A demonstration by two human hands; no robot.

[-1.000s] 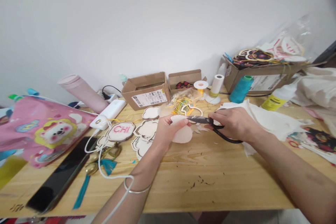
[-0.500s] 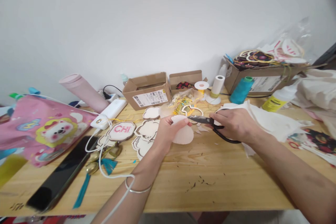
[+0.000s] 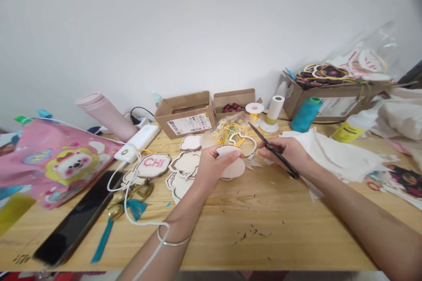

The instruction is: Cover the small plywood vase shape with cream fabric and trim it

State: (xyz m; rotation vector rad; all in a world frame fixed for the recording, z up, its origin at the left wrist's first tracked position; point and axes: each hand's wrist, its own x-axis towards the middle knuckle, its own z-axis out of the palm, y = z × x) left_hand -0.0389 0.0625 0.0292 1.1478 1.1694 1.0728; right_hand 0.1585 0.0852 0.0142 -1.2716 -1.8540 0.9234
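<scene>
Pinched between the thumb and fingers of my left hand [image 3: 217,161] is a white cut-out piece [image 3: 234,169] with a scalloped edge; whether it is paper or cloth I cannot tell. A darker rim shows along part of its border. My right hand [image 3: 286,153] grips a pair of black scissors [image 3: 275,151], apart from the piece, with the tip pointing up and to the left. Small white scraps [image 3: 253,162] lie on the table between my hands. Just beyond is a pale scalloped frame [image 3: 250,142] beside tangled yellow thread [image 3: 231,134].
White cloth [image 3: 329,153] lies right of my right hand. Scalloped wooden pieces [image 3: 184,164] and a "CHI" plaque [image 3: 153,165] sit at left, with a phone [image 3: 77,219] and white cable [image 3: 145,221]. Cardboard boxes [image 3: 189,123], a teal thread cone [image 3: 306,115] and a glue bottle [image 3: 354,126] stand behind.
The scissors have come away from the white piece and turned, tip upward. My left hand has tilted the piece slightly and still holds it.
</scene>
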